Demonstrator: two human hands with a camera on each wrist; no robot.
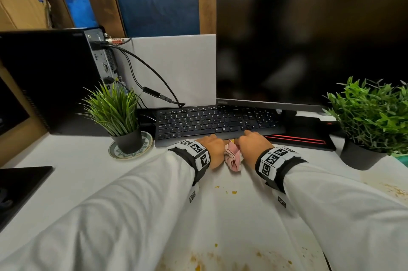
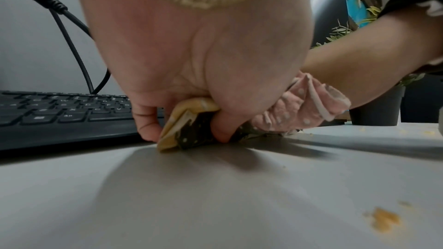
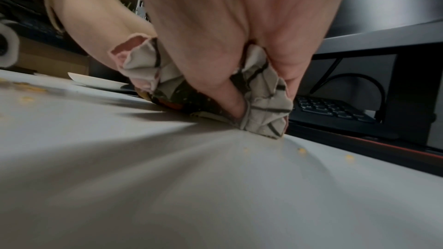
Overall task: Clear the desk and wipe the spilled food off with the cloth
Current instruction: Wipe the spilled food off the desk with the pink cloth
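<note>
While the white desk (image 1: 72, 167) is carrying a dark monitor (image 1: 309, 45), a black keyboard (image 1: 212, 123) and two potted plants (image 1: 117, 116), the left hand (image 1: 213, 149) and the right hand (image 1: 254, 147) are sitting side by side just in front of the keyboard, both clenching one bunched cloth (image 1: 233, 157) and pressing it down onto the desk. Closer to the person, yellow-orange food crumbs (image 1: 231, 192) and smears are lying scattered on the desk, apart from the cloth.
</note>
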